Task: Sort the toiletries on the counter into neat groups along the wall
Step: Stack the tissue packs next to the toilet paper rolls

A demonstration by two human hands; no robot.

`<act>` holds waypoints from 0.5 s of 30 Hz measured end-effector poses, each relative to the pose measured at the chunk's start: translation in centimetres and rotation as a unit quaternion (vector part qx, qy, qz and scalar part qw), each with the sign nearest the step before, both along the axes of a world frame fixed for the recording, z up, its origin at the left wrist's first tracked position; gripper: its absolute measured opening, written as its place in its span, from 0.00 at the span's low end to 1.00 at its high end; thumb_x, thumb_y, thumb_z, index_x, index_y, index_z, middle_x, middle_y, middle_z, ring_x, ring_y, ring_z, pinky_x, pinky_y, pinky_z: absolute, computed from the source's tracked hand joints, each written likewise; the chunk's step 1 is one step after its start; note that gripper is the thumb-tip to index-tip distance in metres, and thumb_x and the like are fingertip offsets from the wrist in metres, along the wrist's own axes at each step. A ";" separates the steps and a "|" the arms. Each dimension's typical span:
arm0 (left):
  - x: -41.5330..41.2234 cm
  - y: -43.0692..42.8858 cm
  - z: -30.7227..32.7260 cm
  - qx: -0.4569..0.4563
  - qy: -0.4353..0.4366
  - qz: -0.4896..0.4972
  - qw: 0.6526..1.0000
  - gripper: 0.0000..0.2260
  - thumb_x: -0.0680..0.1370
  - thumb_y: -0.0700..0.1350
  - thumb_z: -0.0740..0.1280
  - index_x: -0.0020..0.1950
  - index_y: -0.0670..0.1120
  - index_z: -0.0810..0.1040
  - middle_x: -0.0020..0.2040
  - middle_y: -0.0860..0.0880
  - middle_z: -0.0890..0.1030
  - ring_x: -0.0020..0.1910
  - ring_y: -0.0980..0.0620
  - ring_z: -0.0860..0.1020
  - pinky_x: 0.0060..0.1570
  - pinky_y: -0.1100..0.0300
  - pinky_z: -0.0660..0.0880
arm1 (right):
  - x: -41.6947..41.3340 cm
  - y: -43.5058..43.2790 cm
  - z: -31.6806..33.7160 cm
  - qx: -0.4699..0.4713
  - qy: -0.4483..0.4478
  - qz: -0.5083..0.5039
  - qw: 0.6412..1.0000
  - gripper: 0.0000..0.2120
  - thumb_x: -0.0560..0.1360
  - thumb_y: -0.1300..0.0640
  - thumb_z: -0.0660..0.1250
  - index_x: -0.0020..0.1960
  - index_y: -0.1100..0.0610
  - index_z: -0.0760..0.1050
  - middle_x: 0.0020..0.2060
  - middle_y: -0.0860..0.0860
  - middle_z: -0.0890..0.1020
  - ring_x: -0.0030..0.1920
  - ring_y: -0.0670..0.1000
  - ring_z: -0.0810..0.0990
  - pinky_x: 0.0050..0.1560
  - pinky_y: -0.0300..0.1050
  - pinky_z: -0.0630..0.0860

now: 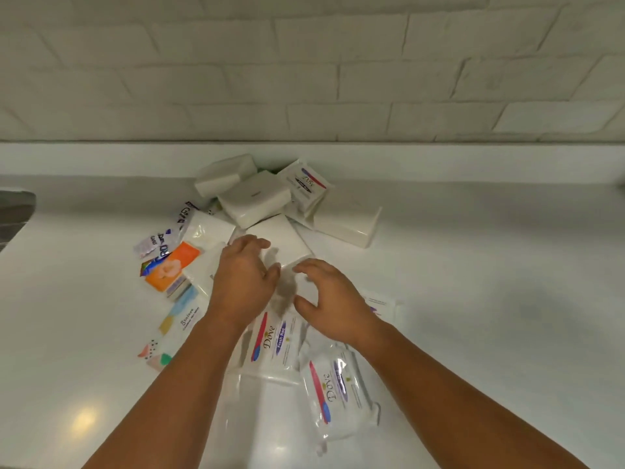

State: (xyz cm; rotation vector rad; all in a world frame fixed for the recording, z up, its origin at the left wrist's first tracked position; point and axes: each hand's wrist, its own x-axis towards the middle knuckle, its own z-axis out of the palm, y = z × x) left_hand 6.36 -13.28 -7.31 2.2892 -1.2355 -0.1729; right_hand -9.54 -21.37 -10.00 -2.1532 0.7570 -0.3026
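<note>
A heap of toiletry packs lies on the white counter [473, 299]. Plain white tissue packs [253, 198] pile up near the wall, with a Dove pack [306, 182] leaning among them. A white flat pack [280, 240] sits just beyond my hands. Two Dove wipe packs lie nearer me, one [274, 340] between my wrists and one [334, 390] below my right forearm. An orange pack [172, 267] and pastel packs [179, 319] lie to the left. My left hand [241, 279] hovers palm down over the pile, fingers loosely bent. My right hand [329, 296] hovers beside it, fingers curved, holding nothing.
A white tiled wall [304, 69] rises behind a low counter ledge [101, 157]. A white open box [348, 225] stands right of the heap. A grey object [13, 211] shows at the far left edge. Purple-printed sachets [162, 242] lie at the heap's left.
</note>
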 end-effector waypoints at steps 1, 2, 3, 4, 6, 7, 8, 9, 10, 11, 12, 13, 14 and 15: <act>1.0 0.4 0.0 0.003 -0.005 0.013 1.000 0.17 0.75 0.44 0.72 0.63 0.45 0.78 0.63 0.45 0.77 0.63 0.44 0.73 0.62 0.52 0.72 | 1.0 0.7 -0.1 0.002 -0.001 -0.003 1.000 0.25 0.73 0.50 0.69 0.69 0.51 0.72 0.67 0.46 0.73 0.64 0.49 0.74 0.66 0.49 0.72; 2.0 0.8 -0.1 0.010 -0.011 0.022 1.000 0.17 0.75 0.43 0.72 0.63 0.44 0.78 0.63 0.44 0.77 0.62 0.43 0.73 0.61 0.51 0.72 | 2.1 1.4 -0.3 0.003 0.000 -0.005 1.000 0.25 0.72 0.49 0.69 0.68 0.51 0.72 0.66 0.47 0.74 0.64 0.49 0.74 0.66 0.49 0.72; 3.0 1.1 -0.1 0.019 -0.017 0.029 0.999 0.18 0.75 0.43 0.71 0.64 0.43 0.77 0.63 0.44 0.77 0.62 0.42 0.73 0.60 0.51 0.72 | 3.0 2.0 -0.4 0.001 0.003 -0.004 1.000 0.25 0.72 0.48 0.69 0.68 0.51 0.73 0.65 0.47 0.75 0.64 0.49 0.74 0.66 0.50 0.72; 3.9 1.4 -0.2 0.030 -0.022 0.036 0.999 0.18 0.75 0.43 0.71 0.65 0.43 0.77 0.64 0.43 0.77 0.61 0.41 0.73 0.60 0.50 0.72 | 3.8 2.6 -0.4 0.000 0.011 0.000 1.000 0.25 0.72 0.47 0.69 0.68 0.51 0.73 0.64 0.47 0.75 0.64 0.49 0.74 0.66 0.49 0.71; 5.6 2.1 -0.4 0.054 -0.023 0.056 0.997 0.21 0.76 0.46 0.71 0.68 0.42 0.75 0.65 0.41 0.76 0.63 0.40 0.72 0.61 0.48 0.71 | 5.1 3.5 -0.5 0.004 0.026 0.006 1.000 0.27 0.72 0.46 0.71 0.69 0.51 0.71 0.64 0.48 0.75 0.65 0.48 0.72 0.67 0.44 0.70; 6.3 2.4 -0.5 0.069 -0.021 0.067 0.995 0.23 0.76 0.48 0.71 0.69 0.42 0.73 0.65 0.41 0.77 0.63 0.39 0.72 0.62 0.47 0.70 | 5.7 3.8 -0.4 0.008 0.031 0.004 0.999 0.29 0.72 0.45 0.72 0.70 0.52 0.70 0.63 0.48 0.75 0.64 0.48 0.72 0.66 0.42 0.69; 6.8 2.7 -0.7 0.083 -0.017 0.076 0.994 0.25 0.77 0.51 0.71 0.70 0.42 0.72 0.64 0.41 0.77 0.63 0.39 0.72 0.62 0.46 0.70 | 6.2 4.1 -0.4 0.010 0.034 -0.001 0.999 0.31 0.71 0.44 0.73 0.70 0.52 0.69 0.63 0.48 0.74 0.63 0.49 0.72 0.65 0.42 0.70; 7.2 2.9 -0.9 0.092 -0.013 0.080 0.992 0.26 0.77 0.52 0.70 0.70 0.42 0.72 0.63 0.40 0.78 0.63 0.39 0.73 0.61 0.45 0.71 | 6.7 4.3 -0.3 0.010 0.036 -0.007 0.999 0.33 0.70 0.43 0.74 0.71 0.52 0.68 0.62 0.48 0.74 0.62 0.49 0.73 0.64 0.42 0.71; 7.4 3.2 -1.0 0.095 -0.007 0.080 0.992 0.26 0.77 0.54 0.70 0.71 0.42 0.72 0.61 0.40 0.79 0.61 0.38 0.74 0.59 0.45 0.73 | 7.2 4.5 -0.3 0.006 0.044 -0.010 0.999 0.36 0.68 0.42 0.75 0.71 0.51 0.67 0.61 0.48 0.73 0.61 0.49 0.73 0.63 0.43 0.73; 7.4 3.3 -1.1 0.095 -0.003 0.077 0.992 0.26 0.77 0.54 0.70 0.71 0.43 0.71 0.60 0.40 0.79 0.60 0.38 0.74 0.57 0.45 0.74 | 7.5 4.6 -0.2 -0.001 0.056 -0.010 0.998 0.38 0.67 0.40 0.75 0.71 0.51 0.65 0.60 0.49 0.72 0.60 0.50 0.73 0.61 0.43 0.73; 7.4 3.5 -1.1 0.092 -0.001 0.073 0.993 0.26 0.77 0.55 0.70 0.71 0.43 0.72 0.60 0.40 0.80 0.60 0.39 0.75 0.56 0.46 0.74 | 7.8 4.9 -0.2 -0.010 0.069 -0.007 0.998 0.41 0.66 0.38 0.76 0.72 0.51 0.64 0.60 0.49 0.72 0.60 0.51 0.73 0.60 0.44 0.73; 7.4 3.6 -1.1 0.088 -0.001 0.072 0.994 0.26 0.77 0.54 0.70 0.71 0.43 0.72 0.60 0.41 0.80 0.60 0.39 0.75 0.56 0.46 0.75 | 8.0 5.2 -0.1 -0.021 0.083 -0.003 0.996 0.43 0.64 0.37 0.76 0.72 0.51 0.62 0.61 0.49 0.72 0.60 0.52 0.73 0.60 0.44 0.74; 7.5 3.8 -1.1 0.081 0.001 0.072 0.994 0.26 0.77 0.54 0.70 0.71 0.43 0.72 0.60 0.41 0.80 0.60 0.39 0.75 0.56 0.46 0.75 | 8.2 5.5 0.0 -0.033 0.098 0.000 0.995 0.46 0.63 0.35 0.76 0.73 0.51 0.61 0.62 0.50 0.72 0.61 0.52 0.74 0.60 0.46 0.74; 7.5 3.8 -0.8 0.075 0.005 0.072 0.995 0.25 0.77 0.53 0.70 0.70 0.43 0.73 0.60 0.41 0.80 0.60 0.39 0.75 0.56 0.46 0.75 | 8.4 5.9 0.1 -0.046 0.114 0.001 0.992 0.49 0.62 0.33 0.75 0.74 0.51 0.59 0.63 0.50 0.72 0.61 0.53 0.74 0.60 0.47 0.74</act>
